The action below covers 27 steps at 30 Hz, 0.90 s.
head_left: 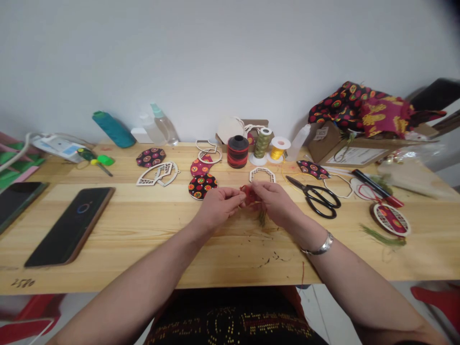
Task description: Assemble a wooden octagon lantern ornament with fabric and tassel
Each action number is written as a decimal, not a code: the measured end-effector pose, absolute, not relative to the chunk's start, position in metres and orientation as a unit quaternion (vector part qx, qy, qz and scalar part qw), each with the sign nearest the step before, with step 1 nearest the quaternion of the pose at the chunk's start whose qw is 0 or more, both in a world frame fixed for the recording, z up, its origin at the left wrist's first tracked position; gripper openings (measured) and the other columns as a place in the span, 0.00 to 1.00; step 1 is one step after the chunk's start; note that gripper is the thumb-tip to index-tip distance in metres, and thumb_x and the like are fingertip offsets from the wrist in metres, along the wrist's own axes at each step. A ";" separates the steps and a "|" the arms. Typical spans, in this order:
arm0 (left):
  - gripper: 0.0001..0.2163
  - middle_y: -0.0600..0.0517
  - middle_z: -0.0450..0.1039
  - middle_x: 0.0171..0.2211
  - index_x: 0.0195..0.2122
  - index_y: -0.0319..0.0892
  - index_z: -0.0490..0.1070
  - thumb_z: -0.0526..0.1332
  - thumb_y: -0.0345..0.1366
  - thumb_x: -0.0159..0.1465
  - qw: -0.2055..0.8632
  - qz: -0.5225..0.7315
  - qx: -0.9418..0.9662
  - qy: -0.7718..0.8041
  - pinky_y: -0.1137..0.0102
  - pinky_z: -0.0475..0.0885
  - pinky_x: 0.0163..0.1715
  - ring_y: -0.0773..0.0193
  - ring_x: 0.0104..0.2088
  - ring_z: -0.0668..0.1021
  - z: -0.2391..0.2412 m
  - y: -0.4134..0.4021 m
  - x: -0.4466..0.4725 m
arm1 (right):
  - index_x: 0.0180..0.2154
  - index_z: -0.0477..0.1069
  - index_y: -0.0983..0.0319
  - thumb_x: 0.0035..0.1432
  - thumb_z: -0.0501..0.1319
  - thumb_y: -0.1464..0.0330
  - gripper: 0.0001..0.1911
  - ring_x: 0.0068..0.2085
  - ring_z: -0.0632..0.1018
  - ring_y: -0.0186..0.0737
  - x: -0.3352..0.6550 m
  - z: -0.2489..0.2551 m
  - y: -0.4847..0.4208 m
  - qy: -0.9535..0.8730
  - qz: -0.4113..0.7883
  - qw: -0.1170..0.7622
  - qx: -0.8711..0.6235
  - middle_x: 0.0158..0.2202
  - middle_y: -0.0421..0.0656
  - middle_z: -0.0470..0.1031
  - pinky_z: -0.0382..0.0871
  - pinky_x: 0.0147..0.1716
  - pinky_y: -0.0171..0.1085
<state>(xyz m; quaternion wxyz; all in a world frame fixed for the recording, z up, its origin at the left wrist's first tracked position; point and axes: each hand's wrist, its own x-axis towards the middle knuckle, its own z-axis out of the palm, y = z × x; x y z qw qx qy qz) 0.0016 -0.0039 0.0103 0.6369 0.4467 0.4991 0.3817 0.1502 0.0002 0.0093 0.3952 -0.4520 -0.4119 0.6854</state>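
Note:
My left hand and my right hand meet over the middle of the wooden table. Both are closed in a pinch on a small bundle of red thread held between them. A few green strands hang below my right hand. A silver bracelet is on my right wrist. Just beyond the hands lie a wooden cut-out frame and a round patterned fabric piece.
Black scissors lie right of my hands. Thread spools stand at the back centre, a cardboard box with patterned cloth at the back right. A phone lies at the left. A finished fan ornament sits at the right.

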 end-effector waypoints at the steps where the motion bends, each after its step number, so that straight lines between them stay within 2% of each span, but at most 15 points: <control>1: 0.07 0.53 0.71 0.20 0.23 0.38 0.73 0.66 0.37 0.50 0.637 0.381 0.447 0.500 0.76 0.51 0.16 0.76 0.15 0.60 0.010 -0.004 0.001 | 0.27 0.70 0.64 0.48 0.62 0.52 0.20 0.26 0.71 0.32 0.151 0.010 0.000 -0.421 0.684 0.386 -0.454 0.22 0.40 0.71 0.64 0.25 0.33; 7: 0.09 0.54 0.68 0.17 0.21 0.36 0.73 0.66 0.37 0.49 0.629 0.380 0.453 0.506 0.76 0.49 0.16 0.77 0.15 0.58 0.010 -0.003 0.001 | 0.31 0.77 0.64 0.41 0.69 0.60 0.16 0.20 0.65 0.27 0.150 0.008 0.000 -0.481 0.627 0.381 -0.480 0.21 0.37 0.72 0.58 0.21 0.31; 13: 0.08 0.53 0.70 0.19 0.22 0.35 0.73 0.66 0.36 0.48 0.647 0.391 0.426 0.497 0.76 0.50 0.16 0.77 0.15 0.60 0.010 -0.003 0.001 | 0.31 0.79 0.65 0.39 0.70 0.62 0.16 0.20 0.64 0.27 0.150 0.005 0.001 -0.480 0.608 0.409 -0.481 0.19 0.37 0.72 0.58 0.21 0.32; 22: 0.10 0.53 0.69 0.19 0.20 0.35 0.73 0.69 0.37 0.46 0.675 0.390 0.411 0.473 0.77 0.49 0.15 0.78 0.15 0.59 0.009 -0.003 0.000 | 0.25 0.76 0.64 0.36 0.70 0.63 0.13 0.19 0.65 0.27 0.149 0.006 0.002 -0.460 0.602 0.432 -0.490 0.17 0.36 0.70 0.58 0.19 0.32; 27: 0.11 0.54 0.68 0.20 0.21 0.35 0.73 0.69 0.38 0.47 0.701 0.389 0.390 0.453 0.78 0.47 0.14 0.80 0.15 0.59 0.009 -0.003 0.000 | 0.24 0.74 0.63 0.39 0.68 0.65 0.09 0.19 0.64 0.27 0.148 0.002 0.004 -0.479 0.571 0.453 -0.490 0.18 0.36 0.69 0.59 0.21 0.33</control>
